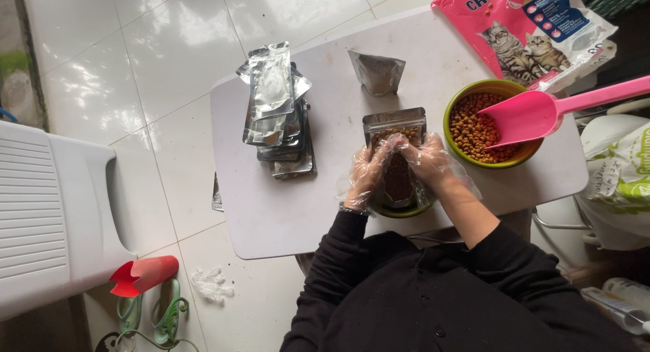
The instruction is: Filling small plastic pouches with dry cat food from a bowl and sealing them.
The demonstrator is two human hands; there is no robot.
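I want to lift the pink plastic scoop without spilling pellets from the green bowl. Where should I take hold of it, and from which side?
Take the pink plastic scoop by its long straight handle, coming in from the table's right side. The scoop's blade rests in the green bowl of brown pellets, while the handle sticks out past the rim, bare and free to close on. A grip there likely stays out of the food.
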